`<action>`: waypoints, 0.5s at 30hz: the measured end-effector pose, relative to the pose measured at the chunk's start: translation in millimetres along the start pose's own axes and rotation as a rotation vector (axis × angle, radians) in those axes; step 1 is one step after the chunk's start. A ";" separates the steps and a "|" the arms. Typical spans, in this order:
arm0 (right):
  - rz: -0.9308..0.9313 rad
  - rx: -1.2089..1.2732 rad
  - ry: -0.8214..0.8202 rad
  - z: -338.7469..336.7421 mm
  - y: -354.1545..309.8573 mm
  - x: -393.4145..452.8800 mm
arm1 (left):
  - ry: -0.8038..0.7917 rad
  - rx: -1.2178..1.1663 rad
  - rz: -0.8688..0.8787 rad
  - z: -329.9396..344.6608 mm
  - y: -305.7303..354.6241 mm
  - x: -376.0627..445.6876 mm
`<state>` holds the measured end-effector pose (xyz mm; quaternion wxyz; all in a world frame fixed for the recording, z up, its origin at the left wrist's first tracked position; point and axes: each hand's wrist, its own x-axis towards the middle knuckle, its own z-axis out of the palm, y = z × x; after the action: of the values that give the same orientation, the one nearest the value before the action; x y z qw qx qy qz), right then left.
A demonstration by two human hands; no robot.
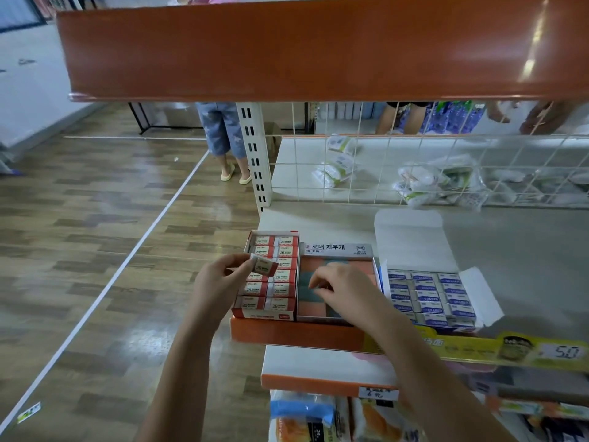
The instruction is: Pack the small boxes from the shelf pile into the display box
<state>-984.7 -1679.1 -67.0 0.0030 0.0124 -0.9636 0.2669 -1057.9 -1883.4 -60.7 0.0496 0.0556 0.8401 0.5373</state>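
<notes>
display box [266, 314] holds rows; left hand [220, 282] pinches small box [264, 265].

On shelf [510, 250], L to R: display box [266, 314], middle box [338, 250], open-lid box [430, 295]; wire grid [414, 167] behind.

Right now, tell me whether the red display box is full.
Nearly full, one slot open. The red display box shows packed rows, with a gap where the left hand holds a small box above it.

Head-worn view, angled down, close above the shelf [510, 250].
</notes>
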 end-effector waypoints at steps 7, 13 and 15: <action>0.052 0.028 0.081 -12.4 0.6 37.6 | -0.057 0.189 0.068 21.3 18.1 32.7; 0.113 0.033 0.105 -15.0 0.1 67.9 | -0.023 0.269 0.019 42.8 23.8 56.0; 0.127 0.025 0.086 -12.1 0.5 71.6 | 0.009 0.287 0.010 46.0 22.0 59.1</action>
<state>-1056.3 -1674.0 -56.1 0.0274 -0.0603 -0.9581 0.2787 -1108.9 -1824.3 -61.3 0.0348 0.0639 0.9081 0.4123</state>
